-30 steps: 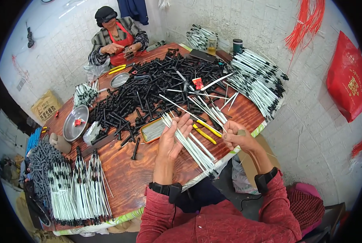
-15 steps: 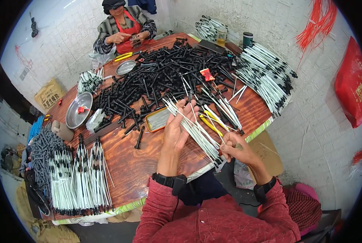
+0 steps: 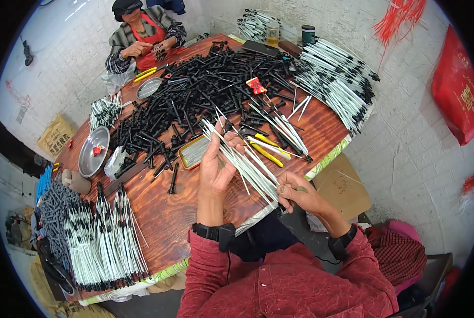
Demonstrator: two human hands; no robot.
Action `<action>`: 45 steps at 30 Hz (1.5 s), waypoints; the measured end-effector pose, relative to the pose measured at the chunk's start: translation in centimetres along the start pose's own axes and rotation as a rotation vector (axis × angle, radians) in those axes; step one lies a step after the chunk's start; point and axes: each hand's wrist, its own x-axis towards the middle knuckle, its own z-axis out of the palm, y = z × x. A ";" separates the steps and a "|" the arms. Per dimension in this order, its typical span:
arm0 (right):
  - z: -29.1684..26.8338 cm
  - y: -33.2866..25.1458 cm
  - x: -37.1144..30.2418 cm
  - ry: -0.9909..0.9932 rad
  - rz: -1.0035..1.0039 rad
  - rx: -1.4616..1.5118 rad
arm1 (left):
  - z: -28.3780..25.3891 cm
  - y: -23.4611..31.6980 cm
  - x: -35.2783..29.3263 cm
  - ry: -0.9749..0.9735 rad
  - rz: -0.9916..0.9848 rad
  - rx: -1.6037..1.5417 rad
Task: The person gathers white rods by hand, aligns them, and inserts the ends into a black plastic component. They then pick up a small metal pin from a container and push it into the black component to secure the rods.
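Observation:
A bundle of thin white rods with black ends (image 3: pixel 250 169) slants over the near edge of the table. My left hand (image 3: pixel 215 168) holds its upper part, the rods lying across the palm with the fingers curled behind them. At the bundle's lower end my right hand (image 3: pixel 302 197) is closed, thumb and fingers pinched on the rod ends and hiding their black tips. Just beyond the hands lie pliers with yellow handles (image 3: pixel 268 153) and an orange-rimmed tray of thin pieces (image 3: pixel 183 160). One black bolt-like plastic part (image 3: pixel 173 179) rests left of my left hand.
A large heap of black plastic parts (image 3: pixel 194 95) covers the table's middle. White rod bundles lie at the right (image 3: pixel 335 79) and near left (image 3: pixel 104 238). A metal bowl (image 3: pixel 86 159) sits at the left. Across the table a person (image 3: pixel 146 40) handles a small dark piece.
My right hand has come in against the bundle's lower end; before, it was a little apart, with a single rod running up from it. The whole view has shifted slightly.

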 end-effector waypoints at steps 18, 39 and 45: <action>-3.6 -2.1 -1.2 0.316 -0.356 -0.500 | 6.2 1.3 -8.2 -0.280 0.098 0.362; -1.7 -4.6 1.9 0.643 -0.671 -1.084 | 9.7 1.5 -10.7 -0.051 0.298 0.585; -7.4 -0.6 2.6 0.706 -0.482 -1.311 | 8.0 2.4 -6.3 -0.165 0.042 0.116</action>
